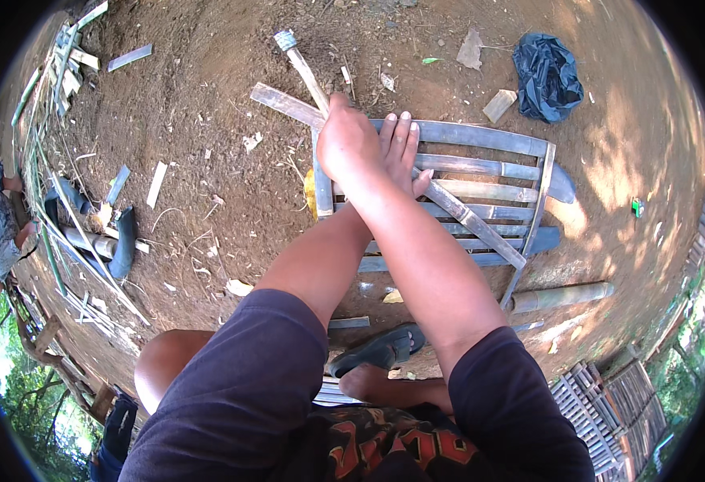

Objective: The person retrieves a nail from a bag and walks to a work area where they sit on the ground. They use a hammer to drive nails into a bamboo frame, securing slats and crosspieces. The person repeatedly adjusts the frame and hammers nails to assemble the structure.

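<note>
grey split-bamboo slatted panel [481, 189] lies on bare dirt, pinned flat by the left hand [401, 153], fingers spread, while the crossing right hand [349, 145] grips a wooden-handled hammer [304, 72].

Hammer [302, 68] behind bamboo frame [481, 173]; bag [547, 76] right of hammer.

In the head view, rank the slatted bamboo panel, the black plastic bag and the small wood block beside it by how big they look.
1. Slatted bamboo panel, clearly the largest.
2. Black plastic bag.
3. Small wood block, the smallest.
All lie on the dirt at a similar distance.
</note>
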{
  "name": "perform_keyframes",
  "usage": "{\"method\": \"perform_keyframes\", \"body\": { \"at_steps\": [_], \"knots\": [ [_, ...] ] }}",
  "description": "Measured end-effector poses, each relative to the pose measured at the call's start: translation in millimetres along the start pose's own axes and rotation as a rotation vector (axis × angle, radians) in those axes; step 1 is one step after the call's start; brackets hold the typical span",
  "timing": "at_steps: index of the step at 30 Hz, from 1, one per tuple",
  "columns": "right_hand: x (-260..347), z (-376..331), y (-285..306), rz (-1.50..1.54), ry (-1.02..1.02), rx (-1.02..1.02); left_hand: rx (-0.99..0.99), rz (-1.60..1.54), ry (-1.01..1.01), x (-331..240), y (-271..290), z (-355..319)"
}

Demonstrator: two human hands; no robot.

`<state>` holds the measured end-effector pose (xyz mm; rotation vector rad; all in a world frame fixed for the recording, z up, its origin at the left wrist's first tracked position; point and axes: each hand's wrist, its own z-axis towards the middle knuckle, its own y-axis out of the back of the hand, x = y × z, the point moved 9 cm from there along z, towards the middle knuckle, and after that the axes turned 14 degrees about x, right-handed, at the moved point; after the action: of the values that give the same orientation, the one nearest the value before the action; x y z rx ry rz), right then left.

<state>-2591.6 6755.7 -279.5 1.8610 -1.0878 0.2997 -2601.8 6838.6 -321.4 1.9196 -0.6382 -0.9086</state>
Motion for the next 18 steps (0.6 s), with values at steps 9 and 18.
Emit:
{"method": "perform_keyframes", "body": {
  "at_steps": [9, 18],
  "knots": [
    [-1.3, -1.3, -5.4, -0.019, -0.050, 0.028, 0.031, 0.012, 0.008, 1.2, -4.5, -1.8],
    [-1.2, -0.9, -3.9, -0.005, -0.082, 0.049, 0.045, 0.116, 0.010, -1.6, -0.5, -3.3]
  ]
}}
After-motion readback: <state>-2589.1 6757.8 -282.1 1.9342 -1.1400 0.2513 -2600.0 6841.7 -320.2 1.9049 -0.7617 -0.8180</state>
